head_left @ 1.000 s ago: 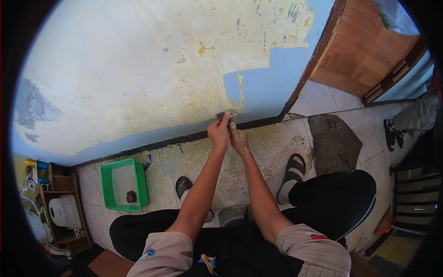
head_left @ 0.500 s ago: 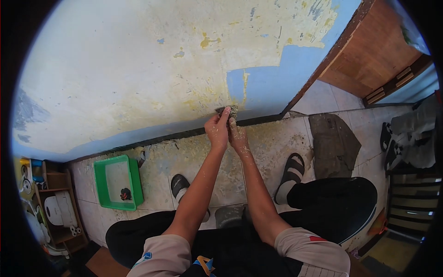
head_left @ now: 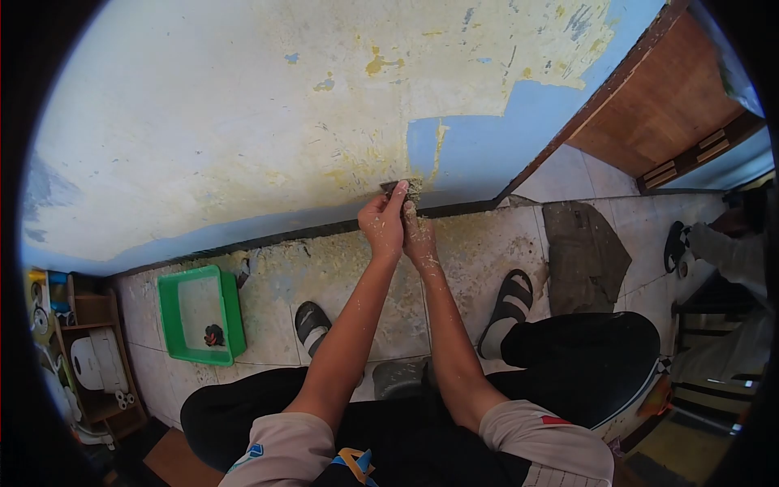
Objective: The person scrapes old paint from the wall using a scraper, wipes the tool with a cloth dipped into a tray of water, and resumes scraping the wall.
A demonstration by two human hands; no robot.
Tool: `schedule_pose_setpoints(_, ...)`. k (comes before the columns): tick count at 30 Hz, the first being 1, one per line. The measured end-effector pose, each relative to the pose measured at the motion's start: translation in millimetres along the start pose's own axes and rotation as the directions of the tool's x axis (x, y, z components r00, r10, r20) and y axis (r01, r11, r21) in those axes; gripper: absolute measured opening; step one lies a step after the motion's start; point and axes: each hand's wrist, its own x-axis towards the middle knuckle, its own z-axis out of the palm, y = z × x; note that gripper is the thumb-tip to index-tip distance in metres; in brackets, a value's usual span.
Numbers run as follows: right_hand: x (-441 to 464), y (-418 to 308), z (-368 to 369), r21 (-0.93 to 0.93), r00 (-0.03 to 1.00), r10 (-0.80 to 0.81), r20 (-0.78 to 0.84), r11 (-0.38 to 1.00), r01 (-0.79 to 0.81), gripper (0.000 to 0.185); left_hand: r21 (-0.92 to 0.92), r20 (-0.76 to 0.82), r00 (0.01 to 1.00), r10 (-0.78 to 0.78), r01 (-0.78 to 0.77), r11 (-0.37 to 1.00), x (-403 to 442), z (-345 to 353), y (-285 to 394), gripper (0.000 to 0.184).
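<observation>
My left hand (head_left: 381,222) and my right hand (head_left: 419,234) are close together, low on the wall (head_left: 243,105), both closed round a small paint scraper (head_left: 391,187). Only its dark, flat blade shows clearly, touching the wall near the lower edge; the fingers hide its handle. Pale flakes cling to my right hand and forearm. Above the hands the surface is scraped to cream and yellow patches, while a block of blue paint (head_left: 458,146) remains at upper right.
Paint crumbs litter the tiled floor (head_left: 357,276). On the left stands a green tray (head_left: 235,325) holding a small dark-and-red object, near a wooden shelf (head_left: 89,325). A dark cloth (head_left: 580,256) lies right of my foot. Another person's leg (head_left: 726,252) shows at far right beside a wooden door (head_left: 649,89).
The view has shifted slightly. My hands keep their grip on the paint scraper at nearly the same spot on the wall. The other person at far right has moved.
</observation>
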Motion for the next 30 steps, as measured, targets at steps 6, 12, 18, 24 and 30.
schedule_pose_setpoints(6,9,-37,-6,-0.187,0.993,0.058,0.101,0.982,-0.038,0.048,-0.069,0.017,0.995,0.099,-0.097,0.993,6,8,29,0.034)
schedule_pose_setpoints(12,-7,-35,14,-0.048,0.977,-0.209,-0.039,0.977,0.207,0.051,0.035,0.047,0.987,0.152,-0.154,0.987,7,-5,21,0.033)
schedule_pose_setpoints(18,-1,10,-6,-0.153,0.999,0.048,0.025,0.987,-0.044,0.071,0.037,0.116,0.993,0.038,-0.043,0.998,-1,-16,-4,0.025)
schedule_pose_setpoints(24,0,11,-8,-0.088,0.987,0.156,0.045,0.985,-0.151,0.069,0.043,0.117,0.990,0.073,-0.078,0.996,2,-15,-6,0.026)
schedule_pose_setpoints(30,1,-3,-17,-0.172,0.988,0.127,0.093,0.979,-0.110,0.065,0.022,0.077,0.995,0.064,-0.066,0.998,-2,-9,1,0.029)
